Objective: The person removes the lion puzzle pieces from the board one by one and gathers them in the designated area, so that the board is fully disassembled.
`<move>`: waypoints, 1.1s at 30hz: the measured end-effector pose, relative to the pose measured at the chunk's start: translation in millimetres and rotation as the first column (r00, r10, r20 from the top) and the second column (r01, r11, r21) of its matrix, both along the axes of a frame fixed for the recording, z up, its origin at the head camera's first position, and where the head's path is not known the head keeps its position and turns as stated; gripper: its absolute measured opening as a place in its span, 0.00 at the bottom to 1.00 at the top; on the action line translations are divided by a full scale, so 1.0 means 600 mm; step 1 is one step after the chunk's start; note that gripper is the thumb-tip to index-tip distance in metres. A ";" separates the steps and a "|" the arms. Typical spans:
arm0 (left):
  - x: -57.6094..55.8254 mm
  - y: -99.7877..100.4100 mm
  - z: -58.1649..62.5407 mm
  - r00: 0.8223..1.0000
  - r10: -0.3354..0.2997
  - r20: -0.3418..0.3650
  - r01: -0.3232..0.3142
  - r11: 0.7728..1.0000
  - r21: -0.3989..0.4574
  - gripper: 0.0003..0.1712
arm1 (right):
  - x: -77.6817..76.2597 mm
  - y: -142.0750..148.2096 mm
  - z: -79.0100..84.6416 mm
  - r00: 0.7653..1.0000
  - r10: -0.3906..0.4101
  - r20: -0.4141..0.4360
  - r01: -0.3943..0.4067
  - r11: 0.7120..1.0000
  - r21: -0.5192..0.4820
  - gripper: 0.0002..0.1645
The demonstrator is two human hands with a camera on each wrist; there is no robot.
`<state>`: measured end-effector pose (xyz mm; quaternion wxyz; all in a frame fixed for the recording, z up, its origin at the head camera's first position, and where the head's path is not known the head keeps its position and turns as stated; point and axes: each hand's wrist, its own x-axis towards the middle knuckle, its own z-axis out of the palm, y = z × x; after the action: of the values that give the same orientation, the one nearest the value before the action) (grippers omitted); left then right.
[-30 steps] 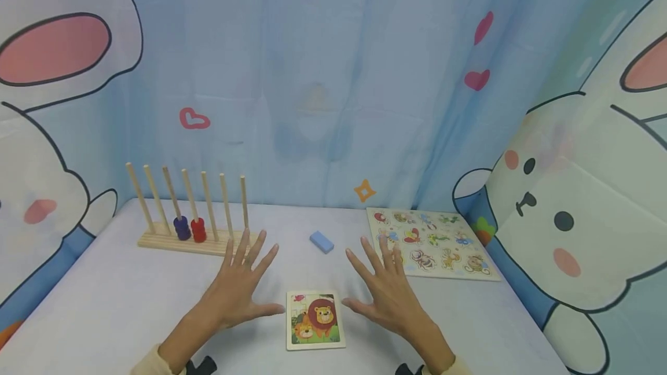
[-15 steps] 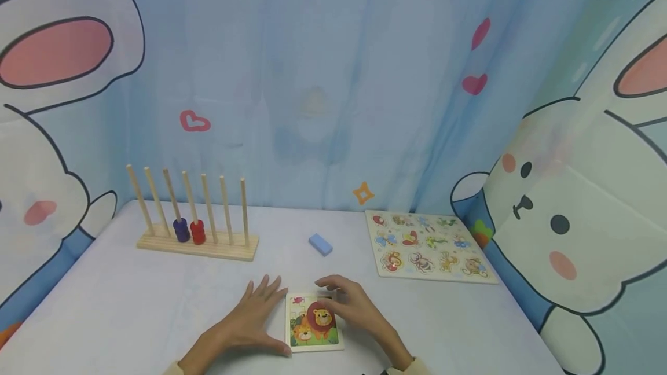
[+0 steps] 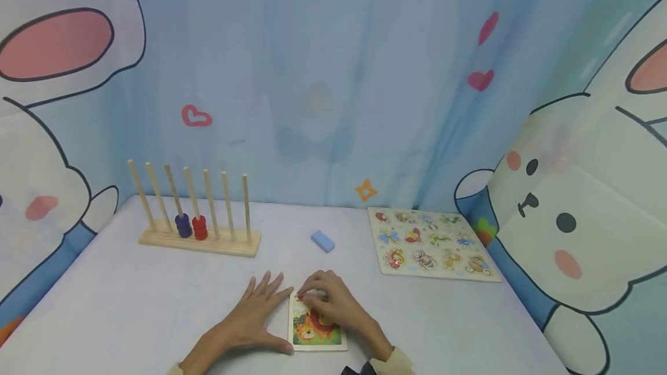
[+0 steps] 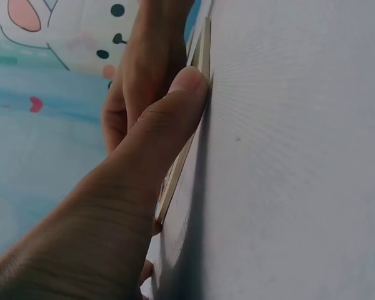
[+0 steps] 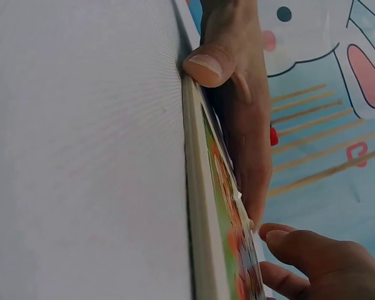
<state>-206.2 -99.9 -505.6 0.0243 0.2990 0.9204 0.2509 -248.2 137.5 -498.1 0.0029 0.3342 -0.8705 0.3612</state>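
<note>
A small jigsaw puzzle (image 3: 316, 337) with a lion picture and a pale frame lies flat on the white table. My left hand (image 3: 249, 318) rests beside its left edge, fingers spread and fairly straight. In the left wrist view, the thumb (image 4: 189, 81) of that hand touches the frame's edge. My right hand (image 3: 333, 301) is over the puzzle's upper part, its fingers bent down at the upper left corner by a pink patch. In the right wrist view, its fingers (image 5: 312, 250) are close above the puzzle pieces (image 5: 231, 212); whether they pinch one is hidden.
A wooden rack (image 3: 200, 242) of upright pegs stands at the back left, with blue rings (image 3: 183, 225) and red rings (image 3: 200, 228) on two pegs. A blue block (image 3: 323, 241) lies beyond the puzzle. An animal picture board (image 3: 435, 245) is at the back right.
Both hands have come down from above the table to the puzzle. The left settled at its left edge; the right moved leftward over it to the upper left corner.
</note>
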 end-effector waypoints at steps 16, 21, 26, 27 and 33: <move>0.001 0.000 -0.002 1.000 0.017 -0.011 -0.017 1.000 0.008 0.62 | 0.005 -0.013 0.004 0.997 -0.046 -0.069 0.054 0.991 0.124 0.15; 0.001 0.001 -0.005 1.000 0.017 -0.016 -0.016 1.000 0.009 0.62 | 0.005 -0.014 0.003 0.997 -0.056 -0.054 0.062 0.991 0.122 0.15; 0.002 0.000 -0.003 1.000 0.024 -0.021 -0.024 1.000 0.004 0.63 | 0.004 -0.018 0.003 0.997 -0.068 -0.030 0.072 0.989 0.130 0.16; 0.003 0.000 -0.002 0.999 0.023 -0.022 -0.023 1.000 0.003 0.63 | 0.003 -0.019 0.003 0.997 -0.069 -0.027 0.072 0.989 0.129 0.16; 0.002 0.000 -0.001 1.000 0.015 -0.026 -0.015 1.000 0.005 0.62 | 0.002 -0.020 0.003 0.997 -0.070 -0.015 0.071 0.990 0.119 0.15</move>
<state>-204.9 -99.9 -506.0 0.0096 0.2954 0.9222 0.2493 -246.7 125.6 -496.2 0.0000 0.3047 -0.9019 0.3063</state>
